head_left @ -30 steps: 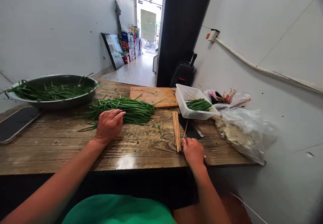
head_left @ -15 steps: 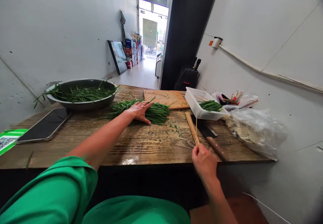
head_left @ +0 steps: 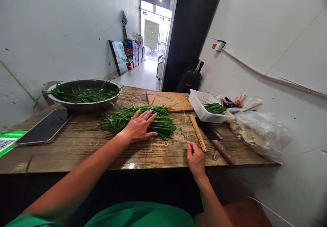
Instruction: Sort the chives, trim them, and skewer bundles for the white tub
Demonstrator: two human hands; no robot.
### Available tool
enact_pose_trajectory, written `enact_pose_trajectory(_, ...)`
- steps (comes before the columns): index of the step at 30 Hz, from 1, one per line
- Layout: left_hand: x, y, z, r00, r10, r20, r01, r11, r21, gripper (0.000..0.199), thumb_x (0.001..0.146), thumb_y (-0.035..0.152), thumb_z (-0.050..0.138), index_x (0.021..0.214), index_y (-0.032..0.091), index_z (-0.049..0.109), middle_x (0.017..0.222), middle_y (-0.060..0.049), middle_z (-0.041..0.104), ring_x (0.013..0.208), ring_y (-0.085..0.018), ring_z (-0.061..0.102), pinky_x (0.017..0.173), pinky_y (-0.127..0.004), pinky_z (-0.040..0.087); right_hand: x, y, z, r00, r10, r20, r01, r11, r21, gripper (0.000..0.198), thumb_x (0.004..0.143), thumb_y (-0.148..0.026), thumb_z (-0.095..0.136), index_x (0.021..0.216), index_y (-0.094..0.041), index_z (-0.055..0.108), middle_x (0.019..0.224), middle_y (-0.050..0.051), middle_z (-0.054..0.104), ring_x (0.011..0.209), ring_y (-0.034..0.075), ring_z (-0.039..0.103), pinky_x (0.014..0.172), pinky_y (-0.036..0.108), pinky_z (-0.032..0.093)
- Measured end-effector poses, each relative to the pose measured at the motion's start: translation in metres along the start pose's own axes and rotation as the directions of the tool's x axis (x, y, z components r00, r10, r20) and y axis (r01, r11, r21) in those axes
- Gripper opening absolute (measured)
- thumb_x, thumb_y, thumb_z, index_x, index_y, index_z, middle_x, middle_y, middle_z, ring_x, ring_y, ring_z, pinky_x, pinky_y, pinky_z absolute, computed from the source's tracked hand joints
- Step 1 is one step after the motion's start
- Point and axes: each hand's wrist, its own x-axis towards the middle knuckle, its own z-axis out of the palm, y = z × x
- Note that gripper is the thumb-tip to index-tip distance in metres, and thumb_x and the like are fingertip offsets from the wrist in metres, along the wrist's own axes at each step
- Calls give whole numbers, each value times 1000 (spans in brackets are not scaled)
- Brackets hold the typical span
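My left hand (head_left: 140, 125) lies with spread fingers on a pile of garlic chives (head_left: 163, 121) in the middle of the wooden table. In my right hand (head_left: 196, 157), near the table's front edge, a thin bamboo skewer (head_left: 186, 126) is pinched upright by its lower end. A bundle of bamboo skewers (head_left: 198, 133) lies just right of that hand. Beside it rests a cleaver (head_left: 221, 151) with a brown wooden handle, its dark blade partly under the white plastic tub (head_left: 201, 109). Cut chives (head_left: 216, 108) and skewers sit in the tub.
A metal basin (head_left: 84, 107) of loose chives stands at the back left, with a phone (head_left: 44, 126) in front of it. Behind the pile lies a cutting board (head_left: 168, 101). A clear plastic bag (head_left: 258, 128) sits at the right, against the wall.
My right hand has moved left, away from the skewer bundle, holding one skewer. My left hand and the chive pile have shifted slightly nearer to me.
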Motion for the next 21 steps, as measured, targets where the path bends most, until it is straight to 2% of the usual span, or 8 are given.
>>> enact_pose_trajectory(2,8,5,2,998,55,-17,-55,998,-2,74,74,64,37,134,24,23,139,-10,26,128,-26,20,102,-40,7,-1,1,0,1000,30,-5,-30,999,11,36,86,-31,31,96,-12,59,82,10,67,72,18,62,63,25,43)
enact_pose_trajectory(5,27,0,17,989,130,68,-127,991,-49,70,75,63,36,134,26,25,140,-8,26,128,-24,21,103,-38,8,-2,1,-1,998,64,-13,-64,998,-16,36,84,-29,32,101,-11,59,80,10,67,69,18,62,61,26,43)
enact_pose_trajectory(9,49,-9,29,974,15,226,11,994,-113,68,79,62,27,134,22,24,137,-11,31,124,-22,31,100,-35,18,-3,0,-3,997,72,-1,-72,997,2,34,82,-29,34,97,-12,59,73,7,66,57,16,59,54,24,41)
enact_pose_trajectory(11,51,-5,24,978,-8,210,31,994,-105,65,80,60,27,133,22,28,137,-11,31,123,-23,31,100,-36,17,-4,0,-4,998,69,11,-69,997,27,34,81,-29,34,96,-12,59,71,7,66,55,15,58,53,24,41)
enact_pose_trajectory(14,34,2,8,1000,2,18,-1,999,-52,59,82,56,31,132,26,28,139,-7,27,128,-21,23,104,-38,8,-5,2,-6,996,89,20,-90,993,72,31,80,-31,36,93,-13,58,66,5,63,53,16,56,51,24,40)
enact_pose_trajectory(16,11,-5,-3,996,-64,-55,64,998,-4,58,81,55,35,132,26,30,139,-7,27,129,-22,20,105,-40,7,-6,4,-6,994,109,25,-111,988,109,28,79,-31,38,90,-13,56,62,3,61,52,15,55,50,24,40)
enact_pose_trajectory(19,-32,-33,-11,952,-300,-62,303,952,38,64,77,54,44,131,25,31,138,-10,29,128,-29,21,102,-49,12,-7,7,-6,992,119,32,-123,979,162,23,77,-31,41,85,-15,54,61,2,60,52,15,55,52,24,41)
enact_pose_trajectory(21,-57,-53,-10,930,-368,11,368,930,-21,65,76,52,46,132,23,30,137,-10,32,124,-29,30,99,-46,24,-7,8,-6,992,116,38,-121,977,174,22,76,-33,42,84,-16,54,61,2,60,52,15,56,52,24,41)
